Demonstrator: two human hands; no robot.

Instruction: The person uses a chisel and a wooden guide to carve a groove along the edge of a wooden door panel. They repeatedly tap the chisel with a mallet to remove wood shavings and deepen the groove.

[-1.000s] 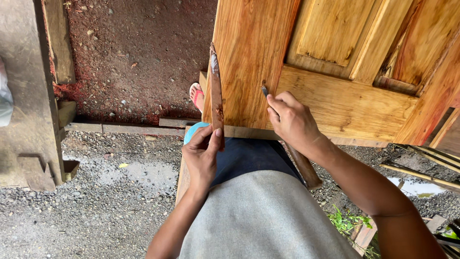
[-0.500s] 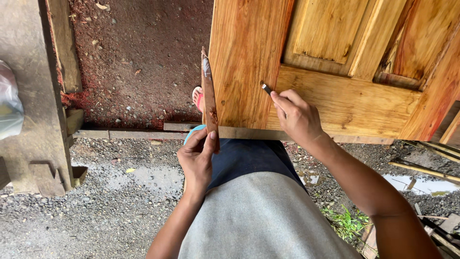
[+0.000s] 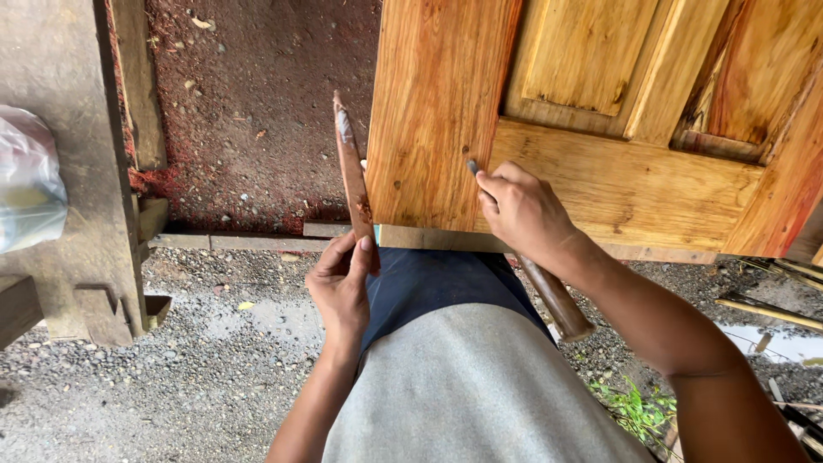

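Observation:
A varnished wooden panel door lies across my lap, its near edge over my dark shorts. My left hand pinches the lower end of a thin reddish wooden strip that stands up along the door's left edge. My right hand rests on the door's bottom rail and grips a tool with a long wooden handle; its small dark metal tip touches the door's surface. The handle slants down past my wrist to the lower right.
Wet gravel ground lies below; red dirt is beyond the door. A weathered timber post with a plastic bag stands at the left. Sticks and a puddle lie at the right, with some weeds.
The view has shifted slightly, so the door and hands sit a little lower in frame. My left hand has slid a bit down the strip; my right hand stays with the tool on the door.

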